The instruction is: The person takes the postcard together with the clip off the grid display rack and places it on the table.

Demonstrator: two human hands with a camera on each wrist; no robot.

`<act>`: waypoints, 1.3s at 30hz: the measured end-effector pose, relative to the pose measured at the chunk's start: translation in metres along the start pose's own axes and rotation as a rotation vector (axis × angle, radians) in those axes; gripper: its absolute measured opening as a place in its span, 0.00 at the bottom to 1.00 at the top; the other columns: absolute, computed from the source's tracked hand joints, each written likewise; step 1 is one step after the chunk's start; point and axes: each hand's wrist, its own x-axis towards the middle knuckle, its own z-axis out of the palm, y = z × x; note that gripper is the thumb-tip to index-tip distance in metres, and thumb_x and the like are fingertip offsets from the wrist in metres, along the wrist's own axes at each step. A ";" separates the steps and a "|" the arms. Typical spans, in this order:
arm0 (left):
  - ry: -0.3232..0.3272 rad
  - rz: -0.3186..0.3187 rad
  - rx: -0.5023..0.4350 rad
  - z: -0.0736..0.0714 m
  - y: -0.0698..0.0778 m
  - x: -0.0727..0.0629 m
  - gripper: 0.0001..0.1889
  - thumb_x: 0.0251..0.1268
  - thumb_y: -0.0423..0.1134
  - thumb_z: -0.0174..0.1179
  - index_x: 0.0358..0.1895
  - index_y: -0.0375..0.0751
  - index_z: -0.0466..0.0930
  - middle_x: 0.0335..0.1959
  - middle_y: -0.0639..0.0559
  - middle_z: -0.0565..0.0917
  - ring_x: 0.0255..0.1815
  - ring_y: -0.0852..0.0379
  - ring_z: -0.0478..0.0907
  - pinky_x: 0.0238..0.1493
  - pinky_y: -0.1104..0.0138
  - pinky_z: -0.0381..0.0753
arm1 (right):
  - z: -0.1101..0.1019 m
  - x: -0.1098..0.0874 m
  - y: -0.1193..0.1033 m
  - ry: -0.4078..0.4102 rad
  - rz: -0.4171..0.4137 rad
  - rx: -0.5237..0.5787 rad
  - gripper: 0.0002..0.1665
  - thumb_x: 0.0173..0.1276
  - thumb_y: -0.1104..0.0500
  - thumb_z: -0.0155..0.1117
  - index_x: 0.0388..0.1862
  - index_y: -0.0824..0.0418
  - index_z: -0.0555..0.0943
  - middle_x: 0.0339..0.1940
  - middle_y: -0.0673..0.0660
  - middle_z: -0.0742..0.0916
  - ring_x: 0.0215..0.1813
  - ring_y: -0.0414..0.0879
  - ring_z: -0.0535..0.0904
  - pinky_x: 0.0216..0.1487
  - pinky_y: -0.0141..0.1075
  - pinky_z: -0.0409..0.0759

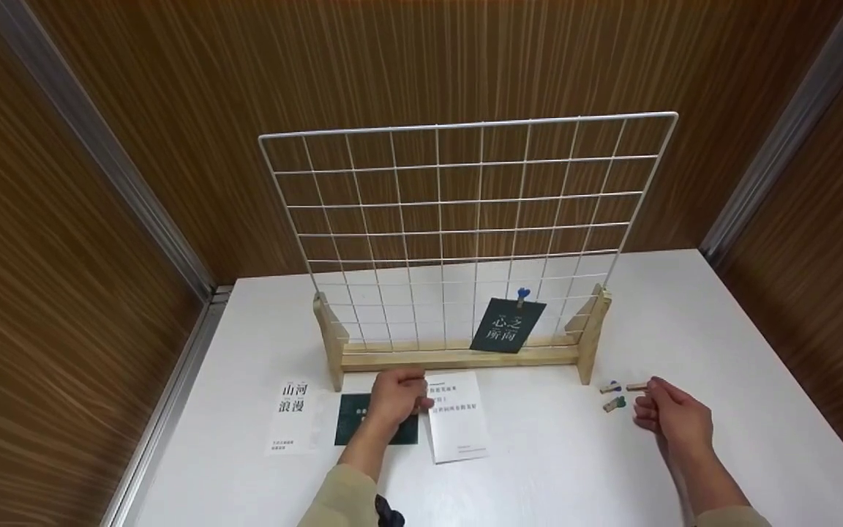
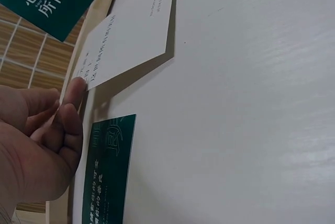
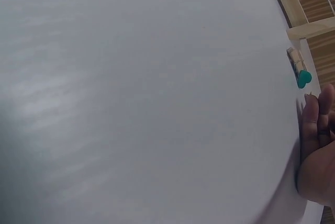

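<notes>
My left hand [image 1: 398,399] pinches the upper left edge of a white card [image 1: 458,432] printed with dark characters. In the left wrist view the white card [image 2: 131,30] is tilted, its near corner raised over a shadow. Under that hand and wrist lies a dark green card [image 1: 348,421], partly covered. On the right, my right hand [image 1: 677,421] pinches a small wooden clothespin [image 1: 637,387] between thumb and fingertips. Two more clothespins lie just left of it, one with a blue heart [image 1: 615,385], the other with a green heart [image 3: 304,79].
A white wire grid [image 1: 440,201] stands upright in a wooden base [image 1: 458,359]. From its lower right hangs a tilted dark green card [image 1: 508,326], clipped by a blue-heart clothespin [image 1: 522,296]. Another white card [image 1: 293,428] lies at left on the white table [image 1: 553,468].
</notes>
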 end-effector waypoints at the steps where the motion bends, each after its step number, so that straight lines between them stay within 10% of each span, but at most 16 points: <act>1: 0.004 -0.004 0.009 0.000 0.000 0.000 0.19 0.76 0.27 0.59 0.67 0.28 0.79 0.52 0.36 0.87 0.39 0.48 0.90 0.46 0.57 0.89 | 0.000 0.000 0.000 0.003 -0.005 0.006 0.34 0.87 0.53 0.55 0.82 0.68 0.64 0.33 0.49 0.89 0.35 0.40 0.88 0.43 0.38 0.89; 29: -0.023 0.169 0.035 0.008 0.064 -0.010 0.14 0.78 0.36 0.65 0.61 0.40 0.86 0.56 0.42 0.88 0.38 0.54 0.91 0.41 0.60 0.84 | -0.007 -0.011 -0.005 -0.002 -0.007 0.119 0.37 0.83 0.45 0.60 0.83 0.59 0.68 0.35 0.52 0.90 0.33 0.41 0.87 0.40 0.36 0.89; 39: -0.080 0.237 0.011 0.020 0.097 -0.015 0.17 0.77 0.35 0.66 0.64 0.43 0.84 0.57 0.49 0.87 0.39 0.50 0.91 0.47 0.58 0.87 | 0.001 -0.029 -0.050 0.006 -0.277 0.027 0.25 0.81 0.49 0.65 0.69 0.61 0.82 0.31 0.50 0.89 0.29 0.39 0.85 0.37 0.31 0.87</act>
